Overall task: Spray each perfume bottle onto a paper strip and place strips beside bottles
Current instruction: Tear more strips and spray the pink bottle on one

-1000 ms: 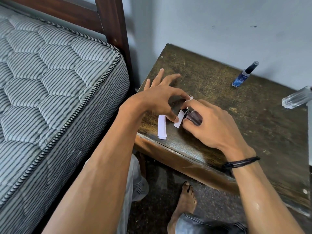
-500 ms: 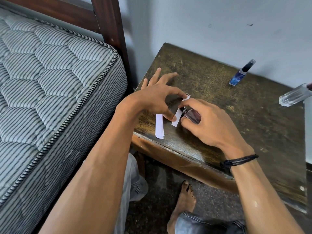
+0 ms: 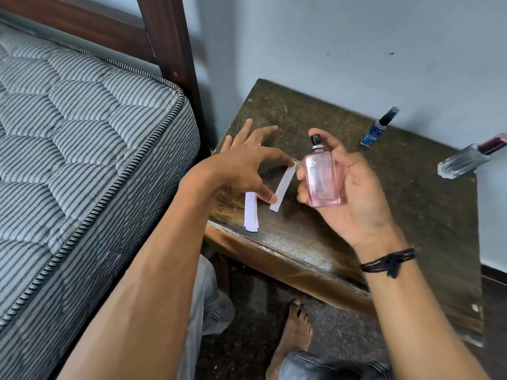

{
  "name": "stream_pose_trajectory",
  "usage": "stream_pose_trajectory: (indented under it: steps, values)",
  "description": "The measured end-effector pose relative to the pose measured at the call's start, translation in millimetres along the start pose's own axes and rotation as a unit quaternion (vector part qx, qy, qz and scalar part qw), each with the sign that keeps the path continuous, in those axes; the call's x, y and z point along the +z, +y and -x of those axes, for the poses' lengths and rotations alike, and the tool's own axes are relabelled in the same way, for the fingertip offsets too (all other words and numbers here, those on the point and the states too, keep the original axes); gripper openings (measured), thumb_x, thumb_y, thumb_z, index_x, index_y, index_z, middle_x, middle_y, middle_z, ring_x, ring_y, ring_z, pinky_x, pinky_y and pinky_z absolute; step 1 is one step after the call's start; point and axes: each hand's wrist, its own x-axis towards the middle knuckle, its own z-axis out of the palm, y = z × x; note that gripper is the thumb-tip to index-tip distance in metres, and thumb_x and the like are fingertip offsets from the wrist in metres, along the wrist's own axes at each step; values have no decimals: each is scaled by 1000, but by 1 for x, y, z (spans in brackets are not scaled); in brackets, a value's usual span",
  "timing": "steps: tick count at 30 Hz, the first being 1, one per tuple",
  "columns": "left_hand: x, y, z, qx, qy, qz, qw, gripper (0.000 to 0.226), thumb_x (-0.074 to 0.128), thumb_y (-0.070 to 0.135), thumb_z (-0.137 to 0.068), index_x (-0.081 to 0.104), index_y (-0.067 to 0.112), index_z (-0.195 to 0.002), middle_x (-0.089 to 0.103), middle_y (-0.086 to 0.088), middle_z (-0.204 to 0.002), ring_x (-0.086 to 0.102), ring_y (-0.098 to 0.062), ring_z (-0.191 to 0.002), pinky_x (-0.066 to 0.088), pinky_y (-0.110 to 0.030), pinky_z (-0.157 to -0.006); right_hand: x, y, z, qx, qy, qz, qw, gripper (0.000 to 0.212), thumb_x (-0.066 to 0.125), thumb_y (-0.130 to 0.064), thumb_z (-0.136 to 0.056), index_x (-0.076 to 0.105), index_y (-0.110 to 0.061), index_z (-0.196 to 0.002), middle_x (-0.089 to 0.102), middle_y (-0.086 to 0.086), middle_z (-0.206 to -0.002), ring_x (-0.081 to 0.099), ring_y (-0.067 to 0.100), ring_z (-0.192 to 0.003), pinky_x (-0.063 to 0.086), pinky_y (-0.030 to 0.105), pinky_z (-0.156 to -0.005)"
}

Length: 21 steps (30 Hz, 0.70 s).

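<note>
Over table [image 3: 301, 116], pink bottle [image 3: 321, 180] upright

Head view. The right hand [image 3: 354, 193], a black cord band [image 3: 389, 261] at its wrist, grips a pink perfume bottle [image 3: 321, 182] upright above the dark wooden table [image 3: 301, 242], black spray nozzle [image 3: 315, 139] uppermost. The left hand [image 3: 241, 165] pinches a white paper strip [image 3: 284, 187] between forefinger and thumb, just beside the bottle. A small stack of strips [image 3: 251, 212] lies near the table's front edge. A blue bottle [image 3: 378, 127] stands near the wall; a clear bottle [image 3: 463, 161] with a dark cap is at the right edge. A striped mattress [image 3: 82, 146] lies left of the table
</note>
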Motion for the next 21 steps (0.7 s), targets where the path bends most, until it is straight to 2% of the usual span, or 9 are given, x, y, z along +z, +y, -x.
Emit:
stream_pose_trajectory:
  steps: [4, 7, 12, 16, 19, 21]
  values:
    - [2, 0, -2, -1, -2, -6, 1000, 76, 88, 37, -72, 50, 54, -135, -6, 15, -167, -29, -23, -150, -11, -60, -120, 7, 4, 0, -39, 6, -104, 994, 35, 46, -31, -92, 62, -27, -122, 53, 13, -89, 51, 21, -73, 42, 31, -63]
    - [1, 0, -2, -1, -2, -7, 1000, 77, 88, 37, -71, 50, 55, -135, -6, 15, -167, -29, -24, -150, -11, -60, -119, 9, 5, 1, -69, -3, -141, 988, 32, 43, -31, -93, 62, -28, -118, 56, 13, -86, 51, 23, -69, 44, 33, -67]
    - [1, 0, -2, -2, 1, -11, 1000, 76, 88, 37, -70, 51, 54, -134, -5, 15, -167, -28, -25, -150, -11, -60, -119, 12, 8, 0, -111, 4, -171, 979, 31, 41, -28, -92, 59, -27, -117, 58, 14, -89, 51, 25, -78, 42, 39, -75]
    - [2, 0, -3, -3, 1, -8, 1000, 75, 88, 38, -70, 51, 54, -133, -5, 15, -167, -28, -24, -151, -11, -60, -119, 15, 12, 2, -125, 4, -180, 976, 31, 37, -26, -94, 61, -29, -114, 59, 13, -93, 57, 25, -80, 48, 44, -81]
    - [3, 0, -2, -3, 1, -5, 1000, 75, 88, 37, -70, 51, 54, -134, -5, 16, -167, -28, -23, -150, -11, -59, -119, 16, 13, 2, -132, 14, -191, 973, 31, 36, -25, -96, 60, -30, -116, 59, 13, -95, 56, 24, -80, 49, 42, -78]
    - [2, 0, -1, -2, 0, 2, 1000, 75, 88, 36, -70, 51, 54, -133, -5, 16, -166, -29, -22, -150, -12, -58, -119, 12, 8, 1, -141, 21, -160, 977, 31, 40, -24, -95, 57, -30, -120, 59, 13, -97, 55, 24, -81, 49, 39, -75]
